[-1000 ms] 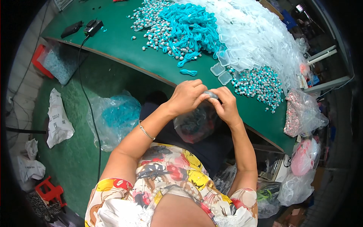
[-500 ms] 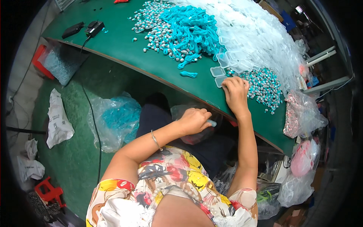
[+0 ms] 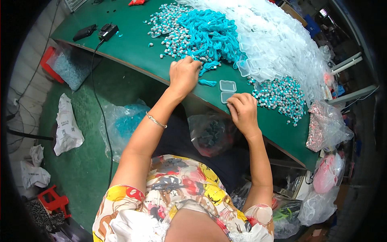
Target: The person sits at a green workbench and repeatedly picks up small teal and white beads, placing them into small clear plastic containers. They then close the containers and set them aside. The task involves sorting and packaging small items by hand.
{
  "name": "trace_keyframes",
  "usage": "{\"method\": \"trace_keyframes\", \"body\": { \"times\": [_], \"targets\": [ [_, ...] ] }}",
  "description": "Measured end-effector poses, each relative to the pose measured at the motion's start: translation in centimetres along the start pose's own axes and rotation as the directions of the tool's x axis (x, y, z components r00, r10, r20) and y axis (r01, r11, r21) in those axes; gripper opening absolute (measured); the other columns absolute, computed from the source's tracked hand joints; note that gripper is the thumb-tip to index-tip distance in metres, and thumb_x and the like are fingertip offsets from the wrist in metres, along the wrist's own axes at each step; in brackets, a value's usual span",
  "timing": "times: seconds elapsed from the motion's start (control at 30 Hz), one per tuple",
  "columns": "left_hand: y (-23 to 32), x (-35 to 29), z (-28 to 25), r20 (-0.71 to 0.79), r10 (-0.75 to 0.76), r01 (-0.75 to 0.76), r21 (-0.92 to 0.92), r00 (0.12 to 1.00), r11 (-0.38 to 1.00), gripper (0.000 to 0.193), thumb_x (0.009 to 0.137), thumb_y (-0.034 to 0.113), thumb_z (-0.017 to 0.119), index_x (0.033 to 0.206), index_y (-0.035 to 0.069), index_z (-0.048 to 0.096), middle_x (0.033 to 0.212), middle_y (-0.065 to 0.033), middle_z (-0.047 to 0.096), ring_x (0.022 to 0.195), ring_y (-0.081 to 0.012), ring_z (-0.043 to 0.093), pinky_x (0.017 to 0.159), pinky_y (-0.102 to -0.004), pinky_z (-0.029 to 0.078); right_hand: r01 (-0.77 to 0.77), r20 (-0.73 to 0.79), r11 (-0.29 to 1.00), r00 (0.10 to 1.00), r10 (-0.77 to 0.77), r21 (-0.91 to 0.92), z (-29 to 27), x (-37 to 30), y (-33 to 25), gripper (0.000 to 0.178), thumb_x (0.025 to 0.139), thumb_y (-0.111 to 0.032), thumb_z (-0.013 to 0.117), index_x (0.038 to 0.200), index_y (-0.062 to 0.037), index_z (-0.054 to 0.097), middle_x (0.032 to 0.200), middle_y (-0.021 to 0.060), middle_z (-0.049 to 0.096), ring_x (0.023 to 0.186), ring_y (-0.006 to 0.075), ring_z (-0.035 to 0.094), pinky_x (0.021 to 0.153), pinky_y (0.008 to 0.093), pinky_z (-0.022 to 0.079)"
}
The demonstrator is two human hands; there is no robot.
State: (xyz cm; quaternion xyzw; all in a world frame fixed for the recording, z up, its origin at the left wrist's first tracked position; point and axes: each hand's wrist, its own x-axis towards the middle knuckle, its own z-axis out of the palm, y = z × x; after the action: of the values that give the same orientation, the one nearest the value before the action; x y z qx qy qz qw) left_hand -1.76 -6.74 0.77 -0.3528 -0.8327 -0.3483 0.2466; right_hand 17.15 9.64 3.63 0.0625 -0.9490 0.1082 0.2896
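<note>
An opened small clear plastic box (image 3: pixel 227 86), its two halves hinged flat, lies near the table's front edge. My right hand (image 3: pixel 245 113) is closed, pinching the right edge of its nearer half. At the near side of the pile of grey-and-teal beads (image 3: pixel 177 41), my left hand (image 3: pixel 184 76) is closed, with its fingertips hidden. A teal looped cord bundle (image 3: pixel 207 82) lies just right of that hand. Beyond is a heap of teal cords (image 3: pixel 211 34). Another pile of grey-and-teal beads (image 3: pixel 282 97) sits right of my right hand.
A large heap of clear plastic boxes (image 3: pixel 274 40) covers the table's back right. A bag of pink beads (image 3: pixel 318 125) stands at the right end. Left are a black device (image 3: pixel 108 31) and its cable. An open clear bag (image 3: pixel 211 135) sits at my lap, below the table edge (image 3: pixel 133 67).
My left hand has moved from above my lap up to the beads; the small pale thing it held no longer shows. The opened box and my right hand are slightly nearer and further left.
</note>
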Motion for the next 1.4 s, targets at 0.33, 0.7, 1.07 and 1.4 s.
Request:
{"method": "trace_keyframes", "body": {
  "times": [0.33,0.7,1.07,1.4],
  "targets": [
    [0.2,-0.6,-0.2,-0.014,-0.142,0.133,-0.268,0.99,0.954,0.007,0.083,0.018,0.069,0.083,0.011,0.069,0.082,-0.0066,0.065,0.074,-0.0301,0.064,0.066,-0.0444,0.047,-0.107,-0.036,0.991,0.993,0.11,0.077,-0.6,-0.6,1.0,0.013,0.079,-0.01,0.071,0.092,-0.0093,0.068,0.097,0.0053,0.065,0.094,0.0266,0.059,0.083,0.041,0.041],
    [0.0,-0.9,-2.9,0.17,-0.233,0.21,0.144,0.957,0.967,0.01,0.083,0.02,0.067,0.086,0.01,0.068,0.083,-0.008,0.065,0.08,-0.0308,0.065,0.071,-0.0454,0.047,-0.31,-0.127,0.886,0.95,0.284,-0.345,0.3,1.5,7.7,0.014,0.082,-0.015,0.072,0.096,-0.0132,0.072,0.09,0.0026,0.066,0.09,0.0238,0.06,0.086,0.0431,0.036],
    [-0.3,-1.6,-3.3,0.115,-0.148,0.182,-0.382,0.982,0.906,0.016,0.083,0.005,0.065,0.098,0.007,0.071,0.089,-0.0127,0.067,0.073,-0.0272,0.066,0.067,-0.0368,0.053,-0.332,-0.166,0.923,0.938,0.303,-0.194,0.2,1.2,6.0,0.012,0.079,-0.011,0.071,0.091,-0.012,0.071,0.084,0.0032,0.067,0.081,0.0225,0.061,0.08,0.0414,0.039],
    [8.5,-4.1,-0.7,0.22,0.012,0.089,-0.444,0.975,0.892,0.012,0.079,0.011,0.071,0.088,0.006,0.066,0.081,-0.0097,0.061,0.076,-0.0299,0.063,0.066,-0.041,0.05,-0.303,-0.074,0.936,0.944,0.32,0.179,0.3,-0.5,1.2,0.008,0.078,-0.011,0.074,0.085,-0.0116,0.069,0.085,-0.0006,0.069,0.085,0.0213,0.062,0.085,0.0389,0.039]
  ]
}}
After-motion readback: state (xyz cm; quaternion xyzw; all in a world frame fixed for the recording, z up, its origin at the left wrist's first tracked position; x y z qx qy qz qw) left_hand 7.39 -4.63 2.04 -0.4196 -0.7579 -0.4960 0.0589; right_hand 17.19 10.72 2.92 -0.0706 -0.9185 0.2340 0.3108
